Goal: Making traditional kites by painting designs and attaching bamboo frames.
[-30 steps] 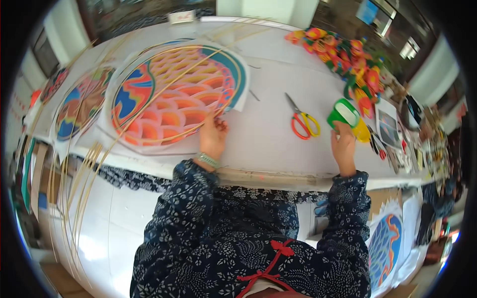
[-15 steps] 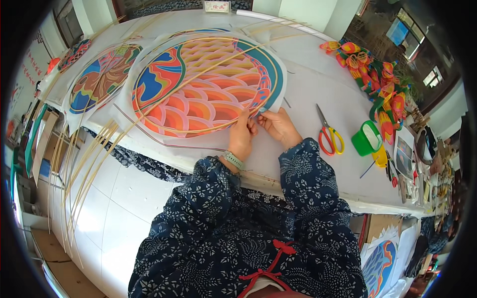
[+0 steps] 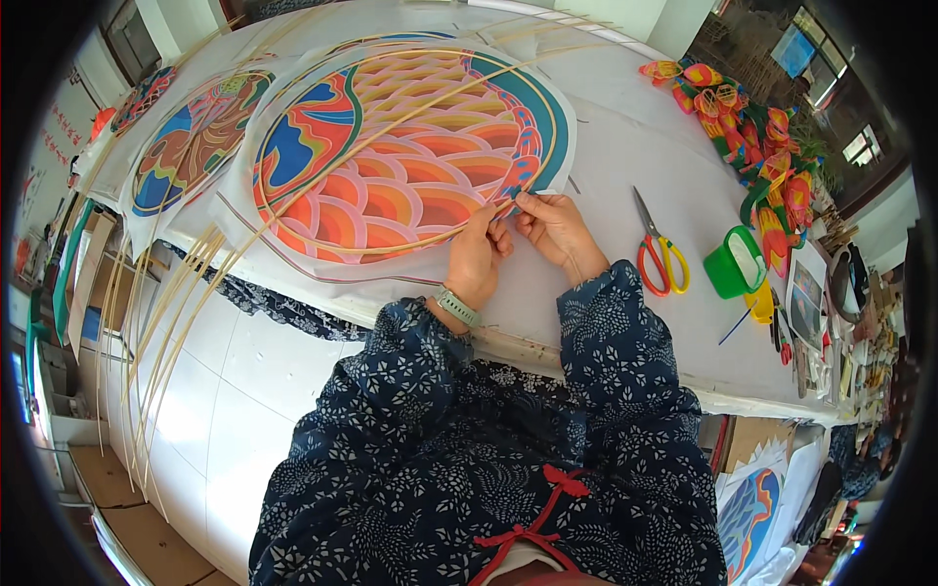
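At frame centre both hands pinch together on the lower-right edge of the fish-print sheet (image 3: 391, 166), left hand (image 3: 479, 256) and right hand (image 3: 555, 227) side by side, likely pressing paper onto the bamboo hoop (image 3: 322, 249); scissors (image 3: 657, 252) lie right on the table (image 3: 625, 127).

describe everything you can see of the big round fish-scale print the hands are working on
The fish-scale print is a large round sheet, seemingly paper, lying flat on the white table. Orange, red and yellow scales fill it, with blue patches and a teal border. Thin bamboo strips cross and ring it. The left hand and right hand pinch its lower right edge.
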### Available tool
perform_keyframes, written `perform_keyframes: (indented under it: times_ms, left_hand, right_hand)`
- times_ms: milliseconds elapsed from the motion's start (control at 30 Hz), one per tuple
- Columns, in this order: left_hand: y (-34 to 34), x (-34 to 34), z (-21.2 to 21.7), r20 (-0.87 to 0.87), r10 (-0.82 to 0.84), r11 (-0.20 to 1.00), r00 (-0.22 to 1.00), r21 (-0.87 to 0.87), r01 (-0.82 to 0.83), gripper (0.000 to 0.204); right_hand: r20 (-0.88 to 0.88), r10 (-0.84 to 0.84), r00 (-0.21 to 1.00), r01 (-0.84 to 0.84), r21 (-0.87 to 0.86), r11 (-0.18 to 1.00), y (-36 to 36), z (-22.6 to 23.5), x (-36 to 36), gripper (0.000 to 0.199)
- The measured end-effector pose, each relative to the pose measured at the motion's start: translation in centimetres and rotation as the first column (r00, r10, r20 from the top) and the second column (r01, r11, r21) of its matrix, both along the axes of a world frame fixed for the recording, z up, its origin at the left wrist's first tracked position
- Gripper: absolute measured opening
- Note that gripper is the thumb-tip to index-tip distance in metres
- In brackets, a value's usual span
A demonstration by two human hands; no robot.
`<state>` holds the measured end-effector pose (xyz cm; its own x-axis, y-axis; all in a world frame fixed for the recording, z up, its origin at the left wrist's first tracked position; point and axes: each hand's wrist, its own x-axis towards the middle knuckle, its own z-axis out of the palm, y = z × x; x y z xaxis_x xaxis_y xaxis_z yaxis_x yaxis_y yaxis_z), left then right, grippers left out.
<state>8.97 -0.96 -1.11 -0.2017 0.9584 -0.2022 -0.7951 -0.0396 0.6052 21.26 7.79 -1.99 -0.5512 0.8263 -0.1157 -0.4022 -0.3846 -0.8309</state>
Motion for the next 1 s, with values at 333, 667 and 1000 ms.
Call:
perform_keyframes:
  times_ms: [333,667,1000]
  left_hand:
    - [-4.0,0.2,3.5,-0.342,-0.415,0.903,0.843,-0.04,0.428,0.016]
    - [-0.2,-0.7,2.9,-0.799,0.471,0.873,-0.375,0.482,0.069,0.014]
    - [0.3,-0.5,2.7,-0.753,0.513,0.84,-0.411,0.54,0.058,0.011]
  right_hand:
    - [0.031,-0.048,0.998,0.049,-0.028,0.998,-0.5,0.8,-0.7,0.009]
    - [-0.013,0.05,0.999,-0.051,-0.088,0.995,0.4,0.1,-0.3,0.01]
    - [0.094,0.146,0.985,-0.143,-0.037,0.989,0.6,1.8,0.5,0.008]
